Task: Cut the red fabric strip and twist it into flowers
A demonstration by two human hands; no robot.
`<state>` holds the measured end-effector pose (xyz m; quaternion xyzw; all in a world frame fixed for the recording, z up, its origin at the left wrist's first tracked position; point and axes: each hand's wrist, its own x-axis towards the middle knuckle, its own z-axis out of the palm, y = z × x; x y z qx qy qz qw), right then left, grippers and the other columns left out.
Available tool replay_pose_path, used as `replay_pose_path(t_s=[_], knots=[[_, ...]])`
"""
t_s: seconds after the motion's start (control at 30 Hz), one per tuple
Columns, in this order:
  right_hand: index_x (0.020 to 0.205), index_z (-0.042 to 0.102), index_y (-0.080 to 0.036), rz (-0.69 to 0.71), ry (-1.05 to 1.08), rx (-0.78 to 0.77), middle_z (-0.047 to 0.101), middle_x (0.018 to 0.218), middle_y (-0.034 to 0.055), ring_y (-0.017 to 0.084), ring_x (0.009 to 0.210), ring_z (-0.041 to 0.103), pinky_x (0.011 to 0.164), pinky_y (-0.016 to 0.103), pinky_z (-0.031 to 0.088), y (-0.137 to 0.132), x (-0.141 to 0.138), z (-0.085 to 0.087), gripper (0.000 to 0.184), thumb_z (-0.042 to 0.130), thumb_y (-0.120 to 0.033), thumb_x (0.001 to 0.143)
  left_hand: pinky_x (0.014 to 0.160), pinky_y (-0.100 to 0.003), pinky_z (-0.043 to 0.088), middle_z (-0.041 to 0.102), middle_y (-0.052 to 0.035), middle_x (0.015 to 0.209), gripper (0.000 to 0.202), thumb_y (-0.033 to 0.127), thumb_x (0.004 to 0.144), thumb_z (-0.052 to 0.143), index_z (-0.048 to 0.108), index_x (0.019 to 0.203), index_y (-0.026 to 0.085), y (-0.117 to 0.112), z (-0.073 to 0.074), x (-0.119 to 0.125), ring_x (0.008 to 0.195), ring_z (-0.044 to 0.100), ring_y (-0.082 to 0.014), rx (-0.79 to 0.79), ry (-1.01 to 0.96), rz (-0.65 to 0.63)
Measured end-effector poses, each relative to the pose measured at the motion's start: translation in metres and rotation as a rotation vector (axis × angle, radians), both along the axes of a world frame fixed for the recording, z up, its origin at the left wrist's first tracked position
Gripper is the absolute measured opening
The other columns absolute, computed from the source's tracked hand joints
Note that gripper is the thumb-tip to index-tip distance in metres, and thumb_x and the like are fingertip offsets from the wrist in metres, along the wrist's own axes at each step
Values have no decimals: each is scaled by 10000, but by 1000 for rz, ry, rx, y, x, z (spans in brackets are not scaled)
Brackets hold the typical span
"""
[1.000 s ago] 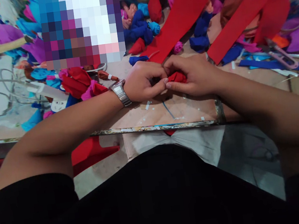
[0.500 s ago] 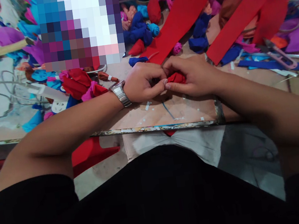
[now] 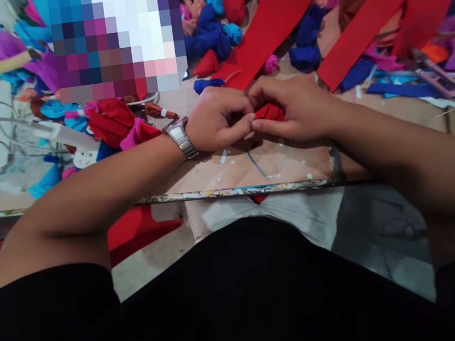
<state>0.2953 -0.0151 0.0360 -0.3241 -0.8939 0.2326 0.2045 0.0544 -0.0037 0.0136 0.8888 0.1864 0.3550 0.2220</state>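
Observation:
A bunched piece of red crepe paper point(image 3: 270, 112) is pinched between my two hands, just above the tabletop near its front edge. My left hand point(image 3: 220, 118), with a metal watch point(image 3: 181, 137) on its wrist, has thumb and fingers closed at the paper's left end. My right hand point(image 3: 290, 107) curls round the right side of the same piece, its thumb meeting the left thumb. Part of the paper is hidden in the fingers. Behind my hands a long red crepe strip point(image 3: 271, 25) runs up and away to the right.
Several blue paper rolls point(image 3: 305, 58) and a pink paper rose point(image 3: 270, 64) lie beyond my hands. Scissors point(image 3: 437, 76) rest at the right, near another red strip point(image 3: 375, 19). A white power strip point(image 3: 68, 138) with cables and red paper flowers point(image 3: 110, 121) are at the left.
The view has shifted slightly, so the table's things sit a little higher in it. Both hands keep their pinch on the red paper, with almost no change in the fingers.

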Motion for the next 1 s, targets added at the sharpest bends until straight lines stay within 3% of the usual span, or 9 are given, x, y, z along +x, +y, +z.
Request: replay_pose_path(t_s=[0.23, 0.33, 0.53, 0.77, 1.0], knots=[[1186, 652, -269, -25, -86, -31, 744, 1103, 56, 219, 957, 636, 870, 397, 482, -2, 2, 4, 347, 639, -558, 994, 609, -308, 373, 640, -50, 679, 433, 477, 1068, 545, 696, 793, 179, 4, -2, -2, 630, 504, -111, 23, 89, -14], [1191, 657, -310, -50, -86, -90, 744, 1104, 32, 227, 974, 632, 903, 416, 494, -4, 2, 6, 319, 660, -547, 977, 636, -307, 406, 678, -64, 718, 436, 481, 1083, 523, 718, 828, 185, 5, -1, -3, 667, 536, -120, 17, 126, -18], [1252, 648, -349, -82, -140, -114, 759, 1100, 27, 269, 1064, 630, 969, 472, 511, -6, 1, 9, 416, 621, -651, 968, 631, -312, 400, 668, -60, 707, 476, 507, 1088, 519, 721, 818, 172, 5, -4, -2, 665, 550, -117, 41, 91, -19], [1208, 656, -290, -45, -102, -116, 743, 1154, 58, 262, 1065, 644, 979, 462, 503, -4, 2, 8, 426, 632, -645, 974, 713, -338, 469, 646, -42, 656, 452, 613, 1052, 575, 699, 827, 242, 9, -10, -3, 679, 493, -146, -120, 8, -75], [1192, 649, -269, -31, -59, -168, 732, 1143, 69, 262, 1122, 629, 997, 440, 482, -3, 2, 6, 459, 654, -666, 961, 703, -334, 469, 659, -53, 664, 479, 596, 1069, 523, 702, 803, 240, 5, -7, -1, 668, 508, -153, -98, 39, -23]])
